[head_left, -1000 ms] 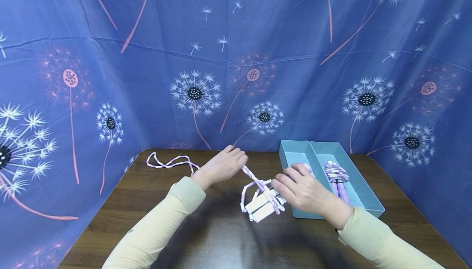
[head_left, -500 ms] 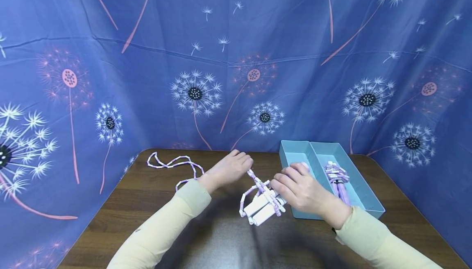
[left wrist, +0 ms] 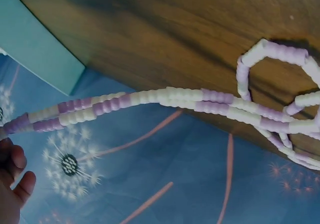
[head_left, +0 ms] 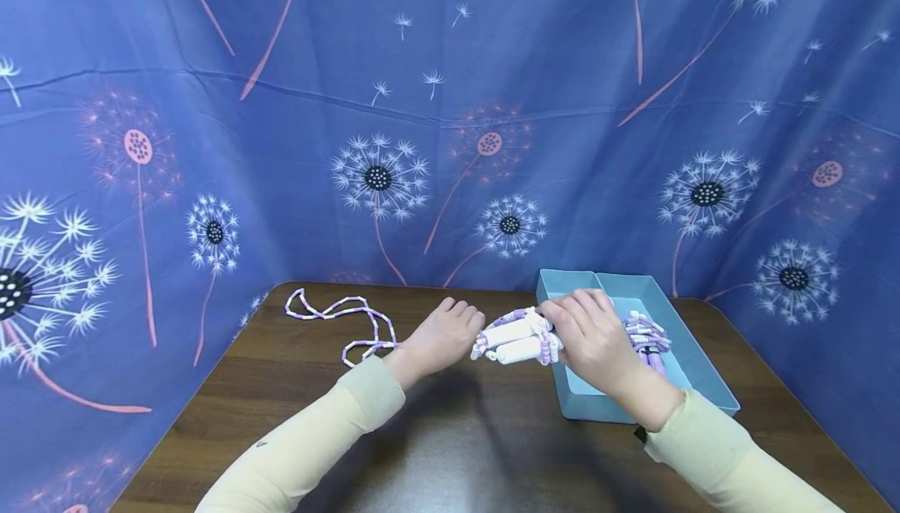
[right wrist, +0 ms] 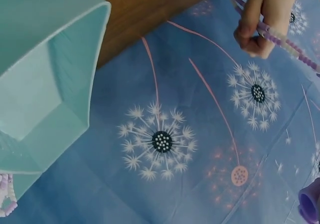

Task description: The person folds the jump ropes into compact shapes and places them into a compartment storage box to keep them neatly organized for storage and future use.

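My right hand (head_left: 594, 337) grips the bundled white handles (head_left: 522, 350) of a beaded jump rope, raised above the table beside the tray. White and purple beaded rope (left wrist: 145, 97) is wound round the handles. My left hand (head_left: 444, 339) pinches the doubled rope just left of the bundle, as the right wrist view shows. In the left wrist view, fingertips (left wrist: 25, 186) show at the left edge, by the rope. The rest of the rope trails loose onto the table behind my left hand. A purple tube end (right wrist: 310, 204) shows at the right wrist view's lower right.
A teal tray (head_left: 703, 372) with two compartments stands at the right on the brown wooden table (head_left: 436, 435). Another bundled jump rope (head_left: 647, 333) with purple handles lies in its right compartment. A blue dandelion-print cloth (head_left: 436, 208) hangs behind the table.
My right hand has risen and turned, tipping the handle bundle closer to level and bringing it up next to my left hand. The rope between the hands looks shorter. The left hand has shifted slightly right.
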Demonstrator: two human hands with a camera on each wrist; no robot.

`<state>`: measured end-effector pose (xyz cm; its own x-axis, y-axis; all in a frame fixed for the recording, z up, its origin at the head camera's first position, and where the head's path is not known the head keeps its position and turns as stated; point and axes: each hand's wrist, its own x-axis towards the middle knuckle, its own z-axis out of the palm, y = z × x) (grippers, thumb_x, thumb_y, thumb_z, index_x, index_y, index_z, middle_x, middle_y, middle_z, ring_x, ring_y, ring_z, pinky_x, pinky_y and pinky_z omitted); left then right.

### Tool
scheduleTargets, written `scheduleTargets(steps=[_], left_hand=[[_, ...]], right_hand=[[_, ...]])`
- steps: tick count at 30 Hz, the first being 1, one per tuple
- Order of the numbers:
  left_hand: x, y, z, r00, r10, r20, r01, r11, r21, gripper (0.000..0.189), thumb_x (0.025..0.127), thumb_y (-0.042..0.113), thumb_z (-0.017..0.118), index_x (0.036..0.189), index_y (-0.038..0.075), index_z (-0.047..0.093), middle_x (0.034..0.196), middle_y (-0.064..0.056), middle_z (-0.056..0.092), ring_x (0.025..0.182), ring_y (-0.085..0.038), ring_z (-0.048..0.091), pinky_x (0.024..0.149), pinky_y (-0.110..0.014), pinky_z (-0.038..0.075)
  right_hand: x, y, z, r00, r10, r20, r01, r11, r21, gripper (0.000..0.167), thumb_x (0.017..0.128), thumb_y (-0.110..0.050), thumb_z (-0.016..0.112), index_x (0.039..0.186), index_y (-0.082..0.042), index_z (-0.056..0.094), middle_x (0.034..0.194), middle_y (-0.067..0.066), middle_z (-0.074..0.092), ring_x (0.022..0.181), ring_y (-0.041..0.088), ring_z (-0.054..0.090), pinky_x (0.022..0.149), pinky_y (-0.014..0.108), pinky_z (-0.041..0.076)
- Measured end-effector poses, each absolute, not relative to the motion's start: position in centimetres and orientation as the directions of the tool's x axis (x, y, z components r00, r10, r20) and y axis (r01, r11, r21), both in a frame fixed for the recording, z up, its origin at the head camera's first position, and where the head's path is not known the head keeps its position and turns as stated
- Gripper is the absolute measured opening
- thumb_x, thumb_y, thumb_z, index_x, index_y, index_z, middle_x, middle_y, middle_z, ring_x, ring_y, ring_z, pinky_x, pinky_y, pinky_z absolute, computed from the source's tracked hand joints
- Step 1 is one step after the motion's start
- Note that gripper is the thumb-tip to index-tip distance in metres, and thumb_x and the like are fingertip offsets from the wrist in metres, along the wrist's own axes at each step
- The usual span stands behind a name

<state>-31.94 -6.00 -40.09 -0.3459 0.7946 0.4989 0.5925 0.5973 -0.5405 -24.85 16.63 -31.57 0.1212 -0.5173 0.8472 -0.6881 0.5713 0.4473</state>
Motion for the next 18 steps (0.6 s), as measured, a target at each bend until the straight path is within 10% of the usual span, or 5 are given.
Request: scheduleTargets(steps=[8, 18], left_hand=[[-30.7, -4.9, -40.9, -0.371, 0.81, 0.455, 0.599, 0.582, -0.549, 0.013, 0.091, 0.028, 0.054, 0.092, 0.019, 0.063, 0.089, 0.004, 0.064, 0.083, -0.015, 0.056, 0.071, -0.03, 0.037], [-28.4, -4.0, -40.8, -0.408, 0.805, 0.43, 0.554, 0.593, -0.584, 0.013, 0.092, 0.025, 0.051, 0.083, 0.016, 0.049, 0.069, 0.006, 0.05, 0.063, -0.01, 0.044, 0.063, -0.026, 0.029]], right_hand=[[-25.4, 17.1, -31.8, -0.023, -0.513, 0.858, -0.654, 0.657, 0.376, 0.022, 0.081, -0.001, 0.041, 0.094, 0.005, 0.058, 0.077, 0.013, 0.056, 0.062, 0.028, 0.047, 0.058, 0.041, 0.037], [-26.3, 17.5, -31.9, -0.159, -0.488, 0.858, -0.572, 0.754, 0.322, 0.053, 0.057, 0.004, 0.077, 0.105, 0.006, 0.055, 0.086, 0.019, 0.06, 0.07, 0.036, 0.054, 0.057, 0.043, 0.035]])
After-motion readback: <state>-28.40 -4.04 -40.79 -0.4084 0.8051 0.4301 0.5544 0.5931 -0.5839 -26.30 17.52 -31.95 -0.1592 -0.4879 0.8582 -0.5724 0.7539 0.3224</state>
